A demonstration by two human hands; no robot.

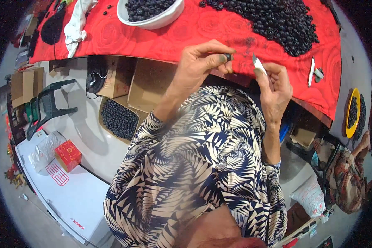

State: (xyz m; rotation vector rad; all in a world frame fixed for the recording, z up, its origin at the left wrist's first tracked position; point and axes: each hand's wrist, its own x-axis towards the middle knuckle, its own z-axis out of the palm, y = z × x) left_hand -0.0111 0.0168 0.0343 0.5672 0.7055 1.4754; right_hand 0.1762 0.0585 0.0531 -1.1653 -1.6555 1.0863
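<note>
Over the near edge of the red cloth-covered table, my left hand pinches a small round black bead between thumb and fingertips. Just to its right, my right hand grips a small knife with a white handle, its short pointed blade angled up and left. Blade and bead are apart. Beyond my right hand spreads a heap of similar black beads, several showing pale holes. A white bowl of such beads stands at the far edge, beyond my left hand.
Another thin blade lies at the table's right. A crumpled white cloth rests at the left. Below stand a cardboard box of black beads, a dark green chair and a red box. A yellow tray and another person are at right.
</note>
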